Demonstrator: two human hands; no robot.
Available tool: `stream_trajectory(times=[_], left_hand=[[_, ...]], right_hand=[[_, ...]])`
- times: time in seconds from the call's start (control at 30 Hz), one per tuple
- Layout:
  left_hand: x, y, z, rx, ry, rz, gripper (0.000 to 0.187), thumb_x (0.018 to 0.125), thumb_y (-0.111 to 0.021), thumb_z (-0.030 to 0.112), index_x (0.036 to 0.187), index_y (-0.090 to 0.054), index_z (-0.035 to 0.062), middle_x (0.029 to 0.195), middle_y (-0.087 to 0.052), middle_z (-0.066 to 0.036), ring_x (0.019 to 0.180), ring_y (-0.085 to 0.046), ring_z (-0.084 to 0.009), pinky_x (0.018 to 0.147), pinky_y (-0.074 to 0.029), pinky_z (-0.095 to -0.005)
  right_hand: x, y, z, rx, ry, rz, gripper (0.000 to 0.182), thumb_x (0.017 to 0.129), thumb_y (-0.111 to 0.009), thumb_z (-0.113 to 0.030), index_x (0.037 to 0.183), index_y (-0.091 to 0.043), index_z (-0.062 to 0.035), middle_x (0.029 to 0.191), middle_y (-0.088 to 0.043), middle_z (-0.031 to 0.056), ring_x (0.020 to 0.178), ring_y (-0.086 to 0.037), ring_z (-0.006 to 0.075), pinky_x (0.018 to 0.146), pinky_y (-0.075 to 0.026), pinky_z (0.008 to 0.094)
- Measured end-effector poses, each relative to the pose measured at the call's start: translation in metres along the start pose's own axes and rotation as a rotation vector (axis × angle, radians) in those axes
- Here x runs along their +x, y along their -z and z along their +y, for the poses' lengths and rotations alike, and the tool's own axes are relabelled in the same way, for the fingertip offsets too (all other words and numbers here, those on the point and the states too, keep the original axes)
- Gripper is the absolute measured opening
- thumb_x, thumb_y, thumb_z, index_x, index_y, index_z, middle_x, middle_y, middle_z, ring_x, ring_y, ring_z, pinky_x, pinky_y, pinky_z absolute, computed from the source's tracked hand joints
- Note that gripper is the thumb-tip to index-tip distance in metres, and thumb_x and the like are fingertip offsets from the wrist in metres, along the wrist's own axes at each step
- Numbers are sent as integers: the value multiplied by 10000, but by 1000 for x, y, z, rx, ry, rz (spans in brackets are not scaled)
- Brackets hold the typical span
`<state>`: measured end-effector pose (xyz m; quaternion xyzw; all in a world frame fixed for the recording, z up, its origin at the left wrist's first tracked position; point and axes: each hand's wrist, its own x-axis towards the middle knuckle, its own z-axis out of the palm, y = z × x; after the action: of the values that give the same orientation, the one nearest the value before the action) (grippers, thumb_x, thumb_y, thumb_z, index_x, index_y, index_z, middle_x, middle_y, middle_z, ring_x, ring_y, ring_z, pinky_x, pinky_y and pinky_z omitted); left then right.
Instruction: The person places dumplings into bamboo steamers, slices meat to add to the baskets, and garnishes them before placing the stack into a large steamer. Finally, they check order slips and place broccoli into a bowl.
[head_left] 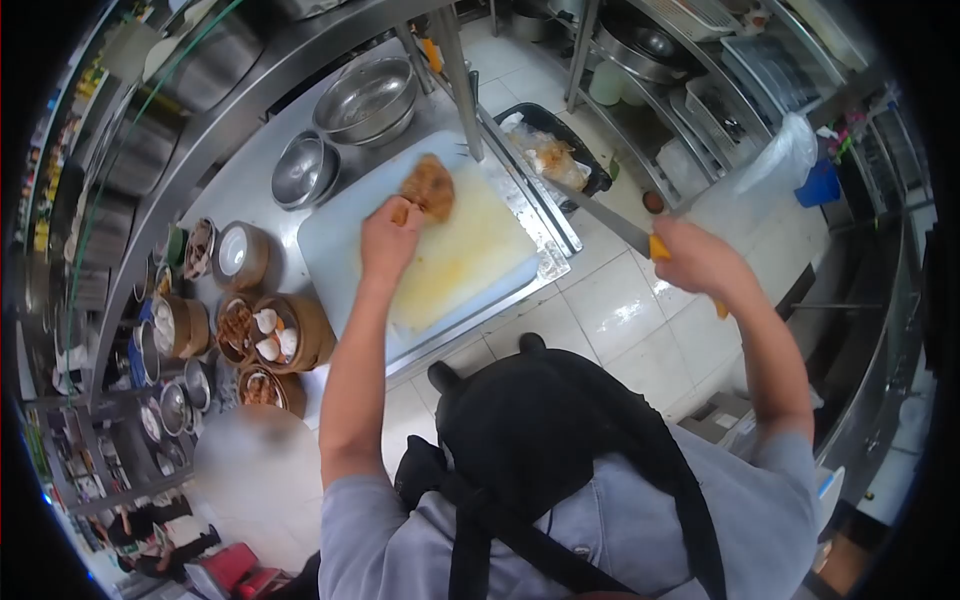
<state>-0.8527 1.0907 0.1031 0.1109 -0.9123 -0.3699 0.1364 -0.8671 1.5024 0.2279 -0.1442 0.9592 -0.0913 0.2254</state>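
Observation:
My left hand (388, 238) is closed on the near end of a browned piece of cooked meat (430, 185), slightly blurred, over the upper part of a white cutting board (475, 265). Which cut of meat this is I cannot make out. Yellowish stains mark the board. Off to the right, my right hand (692, 258) grips a long knife (615, 222) by its yellow handle. The blade points up and left, away from the board, above the floor and close to a black bin.
Metal bowls (368, 100) stand behind the board. Bamboo steamers (305, 330) with food sit at its left. A black bin (575, 165) with a plastic bag is beyond the table's right edge. Metal shelving (650, 100) rises at the upper right; a table leg (460, 90) stands near the board.

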Motion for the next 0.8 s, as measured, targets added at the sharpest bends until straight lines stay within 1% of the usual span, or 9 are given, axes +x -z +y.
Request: stream_trajectory(times=[0.03,0.1,0.13,0.2,0.27,0.4,0.47,0.57,0.8], left_hand=[[-9,-19,-12,-120,71,9,204,847,-700,194,946,-650,23,774,-678,-157,652,-610,-270,661,-511,-354],[-21,-24,-17,-246,164,35,177,860,-698,173,939,-648,23,755,-680,-138,628,-595,-232,646,-509,-341],[-26,-16,-11,-348,300,-41,157,866,-692,149,947,-651,21,759,-687,-128,645,-605,-214,653,-512,-338],[-40,-6,-16,-461,457,-92,138,871,-685,125,956,-653,20,763,-694,-117,661,-615,-197,661,-515,-335],[-54,10,-31,-248,303,-37,155,880,-675,128,989,-647,21,787,-695,-158,704,-662,-255,663,-519,-357],[-74,23,-49,-35,240,75,181,880,-656,113,1036,-640,24,854,-694,-204,785,-682,-344,686,-526,-407],[-77,23,-50,377,2,20,180,875,-633,90,1039,-631,16,900,-679,-226,813,-653,-409,706,-523,-464],[-95,32,-41,96,43,102,206,868,-638,86,1055,-619,1,921,-670,-216,843,-638,-411,751,-520,-477],[-123,38,-66,-59,-35,183,211,852,-649,47,1052,-617,-13,982,-648,-204,935,-611,-408,820,-510,-461]], right_hand=[[-3,-5,4,-14,12,-7,299,774,-622,-93,1055,-563,-7,982,-649,224,953,-638,387,801,-500,459],[-3,-24,8,311,-11,-42,354,793,-620,-97,1123,-530,-8,852,-624,172,655,-641,271,590,-518,371],[-1,-36,5,292,4,-56,354,793,-620,-97,1123,-530,-8,852,-624,172,655,-641,271,590,-518,371],[2,-58,-13,543,69,-68,330,799,-617,-144,1087,-533,-7,931,-630,220,899,-630,366,794,-486,427],[2,-66,-40,560,122,-103,348,805,-611,-141,1116,-528,-6,939,-634,226,897,-633,369,796,-489,423],[12,-78,-84,461,206,-179,415,822,-597,-130,1205,-500,-3,938,-641,251,880,-644,391,788,-502,431],[7,-84,-104,410,220,-192,409,828,-589,-129,1204,-491,-1,926,-643,261,873,-644,408,779,-505,444],[-4,-92,-134,330,285,-160,376,840,-573,-128,1178,-475,5,895,-643,272,851,-640,436,757,-505,477],[-15,-129,-186,170,480,-133,301,857,-566,-114,1090,-427,17,827,-625,257,805,-630,442,722,-504,515]])
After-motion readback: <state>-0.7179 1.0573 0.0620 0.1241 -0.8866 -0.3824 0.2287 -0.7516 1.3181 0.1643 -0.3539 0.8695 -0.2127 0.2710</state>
